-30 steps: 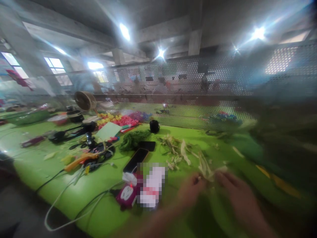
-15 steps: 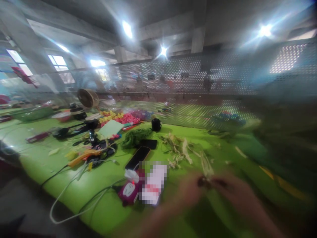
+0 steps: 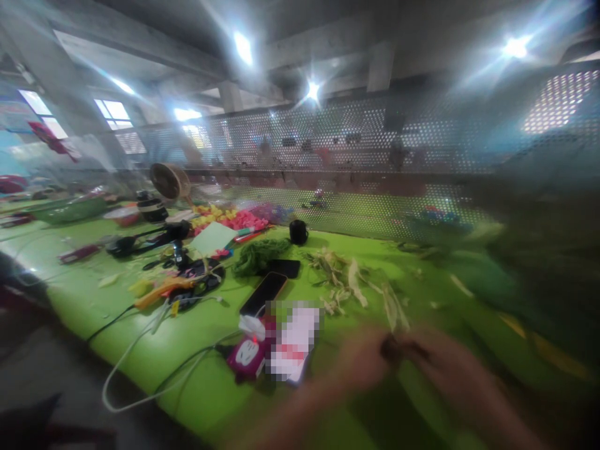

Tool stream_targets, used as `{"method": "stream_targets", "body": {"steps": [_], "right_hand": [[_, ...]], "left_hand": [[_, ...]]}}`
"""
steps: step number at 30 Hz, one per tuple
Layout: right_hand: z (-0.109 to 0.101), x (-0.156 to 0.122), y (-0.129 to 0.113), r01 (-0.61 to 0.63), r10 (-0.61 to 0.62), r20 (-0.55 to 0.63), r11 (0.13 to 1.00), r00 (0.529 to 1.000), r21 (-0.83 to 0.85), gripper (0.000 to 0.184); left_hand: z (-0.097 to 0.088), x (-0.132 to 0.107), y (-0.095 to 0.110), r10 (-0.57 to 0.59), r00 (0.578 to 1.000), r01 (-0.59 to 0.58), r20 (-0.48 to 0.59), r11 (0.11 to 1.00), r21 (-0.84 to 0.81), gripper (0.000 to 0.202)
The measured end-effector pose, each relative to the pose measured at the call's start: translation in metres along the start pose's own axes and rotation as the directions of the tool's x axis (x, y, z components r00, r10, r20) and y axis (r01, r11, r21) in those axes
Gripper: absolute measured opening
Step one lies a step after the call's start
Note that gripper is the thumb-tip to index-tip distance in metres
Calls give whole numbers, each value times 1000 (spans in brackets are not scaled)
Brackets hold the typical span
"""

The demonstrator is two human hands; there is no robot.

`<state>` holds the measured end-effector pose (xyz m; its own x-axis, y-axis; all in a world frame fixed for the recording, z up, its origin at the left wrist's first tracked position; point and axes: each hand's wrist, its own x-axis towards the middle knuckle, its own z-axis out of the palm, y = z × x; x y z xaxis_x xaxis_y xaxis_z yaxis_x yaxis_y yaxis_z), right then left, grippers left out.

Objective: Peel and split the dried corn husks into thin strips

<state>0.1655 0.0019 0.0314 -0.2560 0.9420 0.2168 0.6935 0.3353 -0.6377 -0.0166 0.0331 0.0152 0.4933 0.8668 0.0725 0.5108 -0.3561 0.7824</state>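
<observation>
My left hand and my right hand meet at the lower right, above the green table. Both are blurred, with fingers bent in a pinch. Between them passes a bundle of pale, husk-like strips, its upper ends pointing away from me and a paler length hanging below. A small dark patch shows at the fingertips; I cannot make out what it is. Just beyond the hands lies a loose heap of dry, pale husk-like strips.
Left of my hands lie a pixelated phone, a purple power socket with cables, and a dark phone. Further off are green netting, a black cup-like object, an orange-handled tool and a fan. A perforated screen stands behind.
The whole view has shifted slightly, so things appear a little further right. Both hands stay together on the pale strips.
</observation>
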Motion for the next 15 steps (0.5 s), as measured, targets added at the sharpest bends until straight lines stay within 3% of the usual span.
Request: {"method": "stream_targets", "body": {"steps": [8,15], "right_hand": [[-1,-1,-4,1,-1,-64,1000,998,-8,24],[1,-1,-3,-4,3,-49,1000,999,-21,25]], "left_hand": [[-1,0,0,-43,999,44,15,996,-80,19],[-4,-1,3,-66,997,72,51,989,-132,23]]}}
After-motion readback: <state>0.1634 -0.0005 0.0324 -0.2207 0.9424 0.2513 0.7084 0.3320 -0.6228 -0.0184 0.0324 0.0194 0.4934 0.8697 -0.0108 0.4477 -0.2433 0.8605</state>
